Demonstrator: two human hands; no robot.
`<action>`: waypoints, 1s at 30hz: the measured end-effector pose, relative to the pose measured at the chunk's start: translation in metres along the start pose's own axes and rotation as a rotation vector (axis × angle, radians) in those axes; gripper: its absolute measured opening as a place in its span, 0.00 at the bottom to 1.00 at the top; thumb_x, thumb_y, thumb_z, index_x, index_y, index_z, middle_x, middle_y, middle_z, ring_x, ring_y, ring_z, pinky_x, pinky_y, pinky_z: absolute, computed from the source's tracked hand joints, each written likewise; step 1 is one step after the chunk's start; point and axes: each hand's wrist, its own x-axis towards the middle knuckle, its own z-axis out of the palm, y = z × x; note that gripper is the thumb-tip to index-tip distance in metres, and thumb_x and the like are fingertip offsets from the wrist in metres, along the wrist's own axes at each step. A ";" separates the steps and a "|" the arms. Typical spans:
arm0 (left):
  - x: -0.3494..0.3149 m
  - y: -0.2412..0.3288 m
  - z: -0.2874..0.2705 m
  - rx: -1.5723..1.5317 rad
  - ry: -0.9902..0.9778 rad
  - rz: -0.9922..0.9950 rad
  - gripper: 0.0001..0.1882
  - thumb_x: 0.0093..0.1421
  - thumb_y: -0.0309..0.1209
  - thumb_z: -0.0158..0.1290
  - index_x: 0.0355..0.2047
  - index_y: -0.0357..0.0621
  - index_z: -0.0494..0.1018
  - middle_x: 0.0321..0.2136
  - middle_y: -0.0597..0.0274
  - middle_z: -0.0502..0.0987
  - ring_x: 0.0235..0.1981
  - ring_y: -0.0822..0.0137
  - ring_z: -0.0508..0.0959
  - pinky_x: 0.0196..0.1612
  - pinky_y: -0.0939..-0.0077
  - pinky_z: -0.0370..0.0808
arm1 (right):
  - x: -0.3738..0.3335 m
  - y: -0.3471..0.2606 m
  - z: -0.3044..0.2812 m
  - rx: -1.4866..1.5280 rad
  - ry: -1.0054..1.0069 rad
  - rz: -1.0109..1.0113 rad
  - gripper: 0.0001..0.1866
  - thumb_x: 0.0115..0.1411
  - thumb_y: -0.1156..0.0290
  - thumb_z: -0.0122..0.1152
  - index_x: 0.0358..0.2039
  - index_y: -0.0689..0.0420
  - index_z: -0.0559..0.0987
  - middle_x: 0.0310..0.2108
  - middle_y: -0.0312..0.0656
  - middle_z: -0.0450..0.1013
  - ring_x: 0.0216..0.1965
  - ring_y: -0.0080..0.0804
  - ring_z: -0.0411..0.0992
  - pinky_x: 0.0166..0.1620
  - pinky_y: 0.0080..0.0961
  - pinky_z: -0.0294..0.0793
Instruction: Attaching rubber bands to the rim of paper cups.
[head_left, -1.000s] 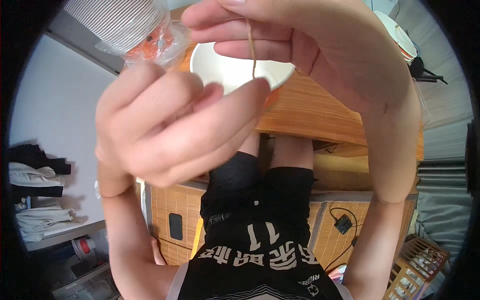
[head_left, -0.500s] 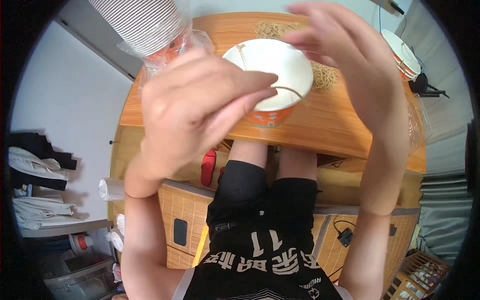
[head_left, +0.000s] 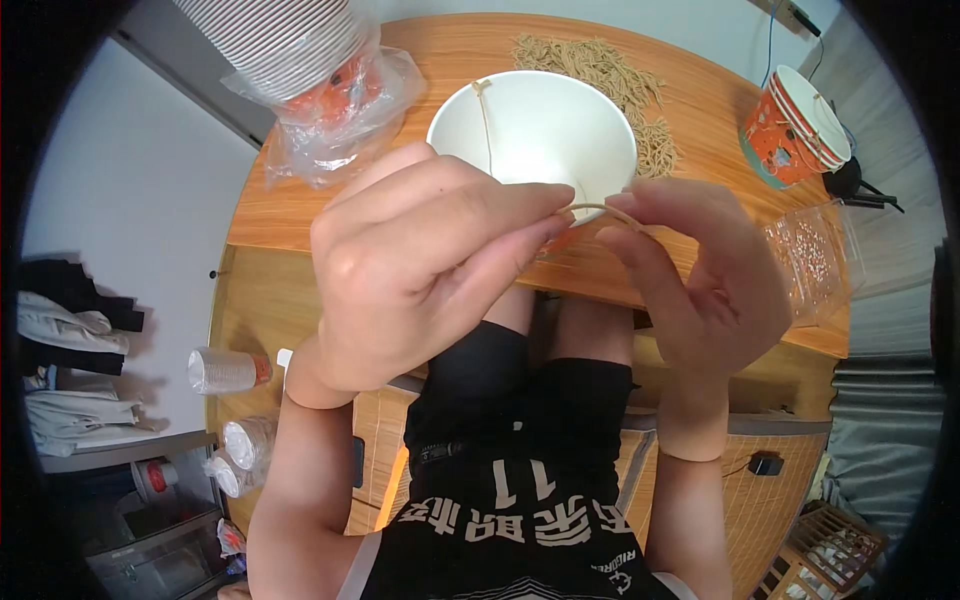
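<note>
My left hand [head_left: 420, 265] and my right hand [head_left: 700, 275] are raised close to the camera, both pinching the ends of a thin tan rubber band [head_left: 605, 210] stretched between their fingertips. Just behind them stands a white paper bowl [head_left: 535, 130] on the wooden table [head_left: 300, 215]. A second tan band [head_left: 485, 115] hangs over the bowl's rim into its inside.
A pile of tan rubber bands [head_left: 600, 70] lies behind the bowl. A plastic-wrapped stack of bowls [head_left: 310, 70] sits at the far left, an orange-sided bowl stack [head_left: 795, 125] at the right, a clear box of beads [head_left: 815, 260] near the right edge. Cups [head_left: 225, 370] lie on the floor.
Both hands have dropped lower and moved apart, exposing the whole bowl. The band now stretches between the two hands in front of the bowl's near rim.
</note>
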 end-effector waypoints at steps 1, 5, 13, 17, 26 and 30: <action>0.000 0.000 0.001 0.005 -0.005 -0.002 0.09 0.45 0.17 0.64 0.29 0.38 0.82 0.26 0.60 0.82 0.23 0.69 0.75 0.30 0.78 0.68 | 0.002 0.001 -0.001 -0.031 -0.005 -0.059 0.16 0.49 0.86 0.69 0.39 0.65 0.78 0.35 0.47 0.78 0.38 0.35 0.77 0.43 0.25 0.78; -0.001 -0.001 0.004 -0.017 -0.013 -0.010 0.10 0.44 0.17 0.64 0.30 0.38 0.82 0.26 0.61 0.82 0.24 0.68 0.75 0.30 0.78 0.67 | 0.001 0.003 0.000 -0.047 0.023 -0.093 0.10 0.50 0.85 0.67 0.34 0.64 0.80 0.31 0.45 0.79 0.37 0.36 0.77 0.41 0.26 0.77; -0.002 -0.006 0.006 -0.055 -0.054 0.018 0.11 0.44 0.18 0.64 0.31 0.38 0.82 0.26 0.61 0.82 0.24 0.69 0.75 0.29 0.78 0.67 | -0.005 0.021 -0.004 -0.184 0.009 -0.170 0.05 0.56 0.77 0.65 0.33 0.61 0.78 0.29 0.44 0.76 0.36 0.41 0.76 0.40 0.30 0.76; -0.005 -0.009 0.010 -0.111 -0.073 0.014 0.11 0.44 0.18 0.63 0.32 0.38 0.83 0.26 0.60 0.81 0.24 0.68 0.75 0.29 0.77 0.66 | -0.009 0.031 0.001 -0.116 0.031 -0.184 0.04 0.55 0.77 0.65 0.30 0.60 0.78 0.27 0.42 0.74 0.33 0.38 0.74 0.37 0.27 0.74; -0.016 -0.008 0.015 -0.046 -0.084 0.094 0.12 0.42 0.22 0.64 0.30 0.42 0.83 0.23 0.66 0.78 0.26 0.68 0.74 0.32 0.76 0.67 | -0.028 0.027 0.011 -0.007 0.047 0.085 0.07 0.56 0.79 0.60 0.23 0.60 0.73 0.21 0.42 0.68 0.22 0.37 0.66 0.27 0.27 0.65; -0.031 -0.007 0.016 -0.054 -0.151 0.111 0.10 0.40 0.25 0.65 0.28 0.46 0.83 0.22 0.68 0.77 0.30 0.67 0.75 0.39 0.73 0.67 | -0.035 0.023 0.009 -0.063 0.001 -0.010 0.10 0.55 0.76 0.63 0.20 0.58 0.72 0.19 0.40 0.66 0.20 0.37 0.65 0.26 0.29 0.64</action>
